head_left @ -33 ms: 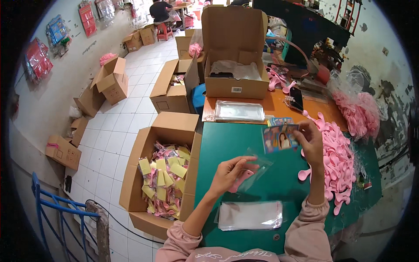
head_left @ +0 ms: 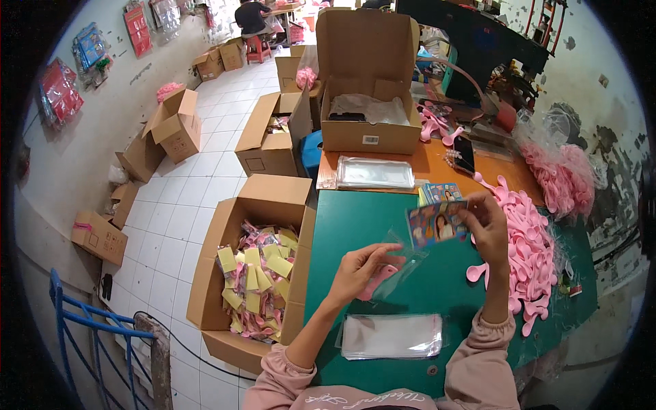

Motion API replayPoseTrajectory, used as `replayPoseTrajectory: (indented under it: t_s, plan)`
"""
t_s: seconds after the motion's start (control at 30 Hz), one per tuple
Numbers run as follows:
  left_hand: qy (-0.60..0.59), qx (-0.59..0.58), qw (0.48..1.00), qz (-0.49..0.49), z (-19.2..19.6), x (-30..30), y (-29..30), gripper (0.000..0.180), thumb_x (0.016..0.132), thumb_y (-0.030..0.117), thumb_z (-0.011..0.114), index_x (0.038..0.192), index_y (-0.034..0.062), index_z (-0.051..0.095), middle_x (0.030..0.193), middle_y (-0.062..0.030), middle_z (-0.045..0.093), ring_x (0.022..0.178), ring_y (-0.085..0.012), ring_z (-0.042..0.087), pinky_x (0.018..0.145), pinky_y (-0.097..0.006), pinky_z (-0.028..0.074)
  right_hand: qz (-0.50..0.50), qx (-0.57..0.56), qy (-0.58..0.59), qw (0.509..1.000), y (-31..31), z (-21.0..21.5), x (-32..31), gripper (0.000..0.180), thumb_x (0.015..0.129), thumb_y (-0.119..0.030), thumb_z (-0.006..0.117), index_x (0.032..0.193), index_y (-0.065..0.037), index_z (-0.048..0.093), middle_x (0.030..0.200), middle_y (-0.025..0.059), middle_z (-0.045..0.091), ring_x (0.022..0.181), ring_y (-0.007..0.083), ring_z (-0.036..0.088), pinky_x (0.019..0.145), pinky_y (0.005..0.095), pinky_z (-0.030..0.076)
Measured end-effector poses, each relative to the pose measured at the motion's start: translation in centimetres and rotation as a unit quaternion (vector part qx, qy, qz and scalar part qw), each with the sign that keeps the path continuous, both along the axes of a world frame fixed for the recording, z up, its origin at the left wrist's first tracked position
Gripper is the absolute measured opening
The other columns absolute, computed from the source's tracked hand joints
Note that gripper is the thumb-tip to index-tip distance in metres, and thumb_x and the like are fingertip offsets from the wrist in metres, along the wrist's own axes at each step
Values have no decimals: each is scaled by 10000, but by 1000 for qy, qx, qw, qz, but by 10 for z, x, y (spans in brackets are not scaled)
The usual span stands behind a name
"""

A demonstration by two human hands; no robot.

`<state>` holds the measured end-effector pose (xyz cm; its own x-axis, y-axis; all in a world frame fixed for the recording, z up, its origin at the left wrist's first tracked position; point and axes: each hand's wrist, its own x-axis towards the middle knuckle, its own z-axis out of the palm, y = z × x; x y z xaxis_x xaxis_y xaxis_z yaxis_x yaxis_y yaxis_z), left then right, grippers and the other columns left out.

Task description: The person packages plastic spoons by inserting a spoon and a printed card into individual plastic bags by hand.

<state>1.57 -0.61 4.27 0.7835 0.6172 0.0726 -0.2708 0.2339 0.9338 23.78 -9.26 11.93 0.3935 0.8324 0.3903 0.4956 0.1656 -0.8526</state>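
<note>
Over the green table (head_left: 348, 219) my left hand (head_left: 362, 270) pinches a clear plastic bag (head_left: 410, 262) with a pink spoon (head_left: 378, 281) in or behind it; the film makes this hard to tell. A colourful printed card (head_left: 437, 224) is between the thumb and fingers of my right hand (head_left: 486, 222), just above and right of the bag, tilted. Behind it lies a stack of similar cards (head_left: 441, 193). A pile of clear bags (head_left: 391, 337) rests near my body. To the right of my right hand spreads a large heap of pink spoons (head_left: 526, 253).
Left of the table stands an open carton (head_left: 222, 273) full of packed pieces with yellow cards. At the table's back are a cardboard box (head_left: 369, 133), more clear bags (head_left: 376, 173) and a phone (head_left: 464, 156). A blue metal rail (head_left: 102, 313) stands at lower left. A person (head_left: 251, 17) sits far off.
My right hand has brought the card slightly down and left, closer to the bag, so more of the card stack shows. The left hand stays nearly in place.
</note>
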Motion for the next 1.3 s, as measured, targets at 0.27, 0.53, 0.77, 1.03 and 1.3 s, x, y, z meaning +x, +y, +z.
replayPoseTrajectory:
  t_s: [0.27, 0.53, 0.77, 1.03, 1.3]
  plan:
    - [99, 100, 990, -30, -8, 3, -4, 299, 916, 231, 466, 1010, -20, 599, 775, -66, 641, 727, -68, 582, 632, -213, 466, 93, -81, -189, 974, -20, 32, -33, 132, 728, 14, 625, 831, 2, 543, 786, 101, 587, 650, 168, 574, 559, 267, 447]
    - [68, 197, 977, -46, 6, 3, -17, 314, 885, 186, 520, 1169, 52, 530, 734, -116, 639, 669, -89, 602, 589, -264, 471, 249, -179, -212, 928, -12, 17, -43, 164, 700, -32, 653, 791, -12, 517, 697, 95, 535, 617, 214, 562, 554, 290, 446]
    - [206, 274, 939, 28, 11, 0, -24, 572, 835, 237, 594, 1327, 105, 334, 752, -143, 652, 639, -236, 643, 602, -290, 480, 295, -153, -197, 922, -7, -6, -43, 157, 699, -93, 642, 811, -20, 562, 737, 127, 578, 656, 296, 561, 590, 334, 443]
    - [170, 266, 948, 37, 7, -18, 2, 661, 747, 194, 696, 1308, 121, 354, 764, -128, 652, 687, -160, 629, 642, -287, 494, 117, -212, -23, 970, 0, -11, -17, 101, 669, -44, 630, 712, 4, 551, 671, 45, 584, 607, 128, 543, 560, 256, 430]
    - [122, 141, 982, 31, 3, -18, 1, 702, 752, 141, 697, 1334, 105, 307, 742, -30, 612, 723, -75, 558, 678, -230, 469, 210, -270, 30, 939, 1, -6, -16, 157, 682, -74, 681, 672, 0, 542, 638, 26, 561, 617, 59, 502, 594, 242, 420]
